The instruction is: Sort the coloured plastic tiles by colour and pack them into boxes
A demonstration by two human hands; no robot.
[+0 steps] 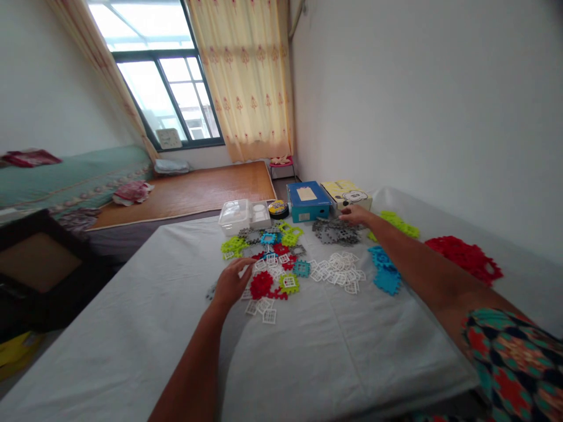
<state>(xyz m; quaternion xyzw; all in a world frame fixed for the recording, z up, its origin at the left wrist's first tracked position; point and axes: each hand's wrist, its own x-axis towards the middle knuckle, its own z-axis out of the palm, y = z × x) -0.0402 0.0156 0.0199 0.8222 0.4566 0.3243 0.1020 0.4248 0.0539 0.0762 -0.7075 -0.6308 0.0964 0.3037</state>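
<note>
In the head view, the right grip [357,215] was just in front of the blue box [308,202], to its right, fingers bent down at the back edge of the grey heap [332,232]; whether they had grasped a piece could not be told. The left grip [233,282] was well in front of the box and to its left, fingertips together at the left edge of the mixed pile [263,285]; whether they pinched a piece could not be told either.

The counter [299,357] bore one mixed pile and five single-colour heaps: the grey, just before the box; a white [336,272], farther forward; and a blue [387,281], a green [401,225] and a red [461,258], right of it. Pieces overlapped too much to count. Left of the box stood one tin [278,208], one white tray [260,215] and one clear tub [234,217]; right, one yellow box [345,190].

The blue box had two pale labels, unreadable; the yellow box showed a cartoon figure and illegible dark lettering.
</note>
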